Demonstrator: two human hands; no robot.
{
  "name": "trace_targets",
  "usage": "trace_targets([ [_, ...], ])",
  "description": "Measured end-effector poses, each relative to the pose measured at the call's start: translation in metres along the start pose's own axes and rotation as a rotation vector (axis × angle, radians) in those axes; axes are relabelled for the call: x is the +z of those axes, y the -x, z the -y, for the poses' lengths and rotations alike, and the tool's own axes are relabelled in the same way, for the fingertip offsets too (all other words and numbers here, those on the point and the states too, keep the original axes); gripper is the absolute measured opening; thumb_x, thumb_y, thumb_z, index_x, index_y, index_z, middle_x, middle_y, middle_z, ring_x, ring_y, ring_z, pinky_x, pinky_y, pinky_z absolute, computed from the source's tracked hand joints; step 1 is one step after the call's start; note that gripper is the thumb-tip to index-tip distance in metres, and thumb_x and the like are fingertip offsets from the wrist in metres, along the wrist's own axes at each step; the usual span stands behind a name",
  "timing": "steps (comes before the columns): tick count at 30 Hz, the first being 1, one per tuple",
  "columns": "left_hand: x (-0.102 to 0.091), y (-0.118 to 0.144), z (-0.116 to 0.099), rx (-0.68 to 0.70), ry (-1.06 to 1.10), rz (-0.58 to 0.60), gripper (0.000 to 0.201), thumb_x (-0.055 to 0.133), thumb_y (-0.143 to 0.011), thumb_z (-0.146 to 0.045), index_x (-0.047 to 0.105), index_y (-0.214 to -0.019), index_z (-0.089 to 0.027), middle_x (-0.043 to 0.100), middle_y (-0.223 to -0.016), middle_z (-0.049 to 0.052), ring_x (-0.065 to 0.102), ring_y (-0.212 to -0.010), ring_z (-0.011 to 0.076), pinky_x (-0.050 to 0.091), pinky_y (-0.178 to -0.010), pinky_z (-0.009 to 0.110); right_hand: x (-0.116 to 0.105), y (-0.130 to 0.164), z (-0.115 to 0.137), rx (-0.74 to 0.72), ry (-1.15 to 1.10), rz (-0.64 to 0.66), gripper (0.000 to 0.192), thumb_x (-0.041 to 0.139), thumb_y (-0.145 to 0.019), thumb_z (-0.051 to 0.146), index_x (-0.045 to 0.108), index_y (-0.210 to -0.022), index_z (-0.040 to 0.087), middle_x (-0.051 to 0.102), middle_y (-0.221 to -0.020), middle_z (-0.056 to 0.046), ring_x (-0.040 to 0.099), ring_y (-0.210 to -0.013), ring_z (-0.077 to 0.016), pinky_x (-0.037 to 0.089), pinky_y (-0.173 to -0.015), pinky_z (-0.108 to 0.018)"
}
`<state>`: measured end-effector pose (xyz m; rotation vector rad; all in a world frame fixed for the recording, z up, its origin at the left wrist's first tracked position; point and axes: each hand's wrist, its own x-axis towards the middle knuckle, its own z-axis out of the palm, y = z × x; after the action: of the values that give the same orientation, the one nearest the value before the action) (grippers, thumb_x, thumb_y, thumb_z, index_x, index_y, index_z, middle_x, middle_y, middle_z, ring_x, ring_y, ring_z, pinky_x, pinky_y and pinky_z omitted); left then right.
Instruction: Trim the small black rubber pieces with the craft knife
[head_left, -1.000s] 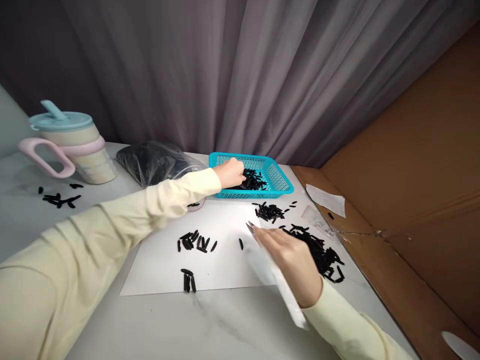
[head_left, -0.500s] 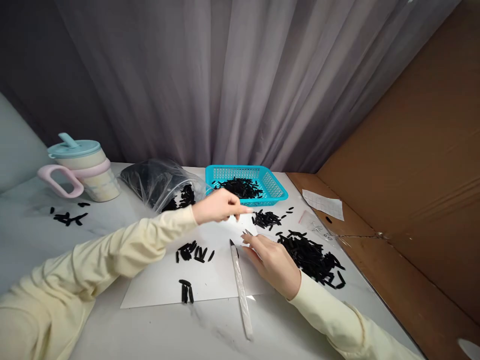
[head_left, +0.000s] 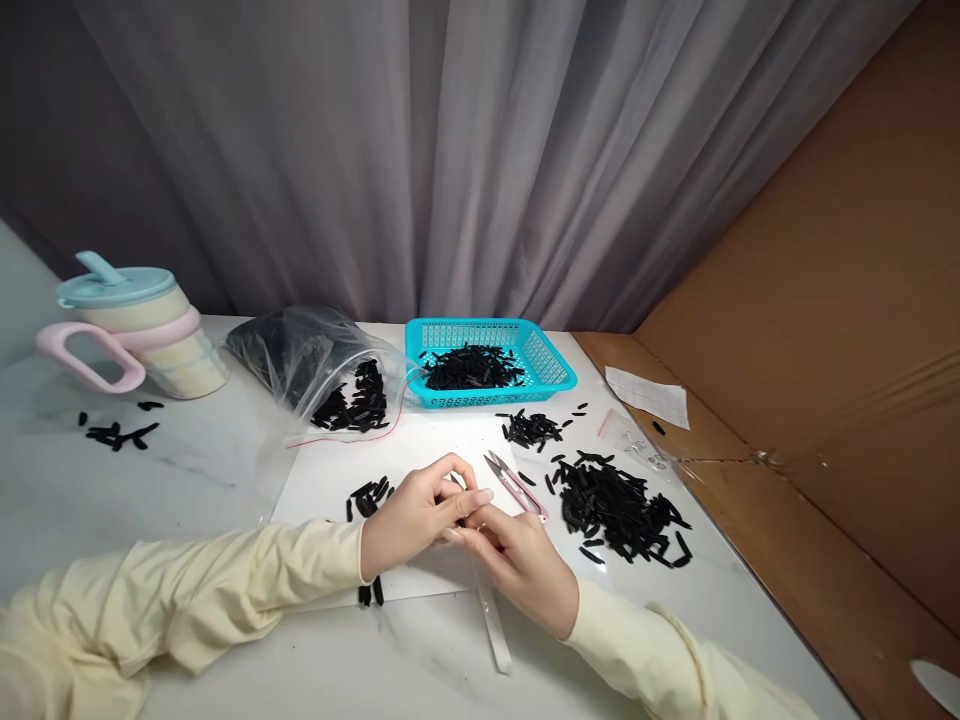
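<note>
My left hand (head_left: 420,512) and my right hand (head_left: 531,568) meet above a white sheet (head_left: 326,470), fingers pinched together. A dark bit shows between the fingertips, but it is mostly hidden and I cannot name it. Just beyond my right hand, pink-handled thread snips (head_left: 517,488) lie with their blades apart. Under the hands a slim white-handled tool (head_left: 491,625) sticks out toward me; its far end is covered. Several narrow black pieces (head_left: 367,497) lie beside my left hand, and others (head_left: 371,592) show below that wrist.
A blue basket (head_left: 564,378) holds many black pieces. To its left lies an open clear bag (head_left: 300,350) of them, with red thread (head_left: 352,438) in front. Black piles (head_left: 619,510) spread right. A lidded cup (head_left: 150,330) stands left; a paper slip (head_left: 646,395) lies right.
My left hand has come down and toward me from near the basket to meet my right hand. My right hand has drawn nearer to me, leaving the snips in plain view on the sheet.
</note>
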<state>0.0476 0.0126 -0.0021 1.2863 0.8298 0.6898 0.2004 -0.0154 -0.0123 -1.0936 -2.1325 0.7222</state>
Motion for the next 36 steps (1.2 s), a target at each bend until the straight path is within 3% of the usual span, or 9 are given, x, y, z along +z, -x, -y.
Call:
trace_targets([
  [3,-0.002,0.002,0.005,-0.046,0.041,0.015,0.033,0.054,-0.079,-0.050,0.041,-0.081,-0.019,0.040,-0.049,-0.011,0.025,-0.036,0.0016,0.018,-0.035,0.013,0.002,0.004,-0.004,-0.037,0.077,0.100,0.040,0.020,-0.096,0.040,0.048,-0.076,0.019,0.028,-0.049,0.007,0.025,-0.039,-0.0094,0.022,-0.039,-0.022],
  [7,-0.004,0.002,0.005,-0.099,0.102,0.052,0.035,0.055,-0.078,-0.052,0.042,-0.082,-0.020,0.031,-0.044,-0.014,0.020,-0.033,0.0011,0.016,-0.032,0.013,0.001,0.006,-0.009,-0.115,0.185,0.159,0.040,0.016,-0.097,0.032,0.046,-0.074,0.019,0.026,-0.047,0.008,0.026,-0.037,-0.0100,0.022,-0.039,-0.023],
  [12,-0.008,0.001,0.004,-0.196,0.151,0.069,0.040,0.057,-0.074,-0.056,0.042,-0.083,-0.020,0.032,-0.042,-0.014,0.017,-0.031,0.0011,0.014,-0.030,0.012,0.000,0.006,-0.016,-0.338,0.356,0.066,0.038,0.020,-0.096,0.021,0.043,-0.066,0.019,0.039,-0.045,0.005,0.030,-0.038,-0.0112,0.022,-0.041,-0.026],
  [16,-0.012,0.003,0.008,-0.225,0.180,0.108,0.046,0.055,-0.071,-0.062,0.041,-0.070,-0.018,0.030,-0.040,-0.013,0.017,-0.031,0.0007,0.012,-0.029,0.012,-0.001,0.006,-0.020,-0.473,0.393,-0.073,0.034,0.027,-0.094,0.014,0.043,-0.064,0.018,0.041,-0.044,0.003,0.031,-0.040,-0.0125,0.020,-0.040,-0.027],
  [23,-0.015,0.006,0.014,-0.170,0.025,0.211,0.049,0.048,-0.080,-0.056,0.045,-0.053,-0.015,0.027,-0.036,-0.010,0.020,-0.029,0.0017,0.018,-0.029,0.016,-0.001,0.004,-0.022,-0.491,0.432,-0.134,0.034,0.033,-0.091,0.012,0.042,-0.060,0.018,0.040,-0.043,0.003,0.030,-0.040,-0.0126,0.017,-0.041,-0.029],
  [29,-0.015,0.005,0.011,-0.192,0.032,0.219,0.052,0.046,-0.080,-0.058,0.044,-0.050,-0.015,0.026,-0.035,-0.010,0.021,-0.029,0.0026,0.017,-0.030,0.018,-0.001,0.001,-0.022,-0.399,0.481,-0.090,0.030,0.028,-0.097,0.025,0.052,-0.087,0.012,0.049,-0.048,0.003,0.039,-0.040,-0.0115,0.023,-0.040,-0.027],
  [36,-0.015,0.005,0.011,-0.221,0.042,0.262,0.056,0.042,-0.080,-0.061,0.044,-0.047,-0.015,0.024,-0.034,-0.010,0.022,-0.029,0.0032,0.018,-0.031,0.020,0.001,-0.002,-0.024,-0.535,0.493,-0.130,0.039,0.028,-0.098,0.020,0.049,-0.066,0.015,0.044,-0.043,0.003,0.033,-0.038,-0.0104,0.021,-0.041,-0.026],
])
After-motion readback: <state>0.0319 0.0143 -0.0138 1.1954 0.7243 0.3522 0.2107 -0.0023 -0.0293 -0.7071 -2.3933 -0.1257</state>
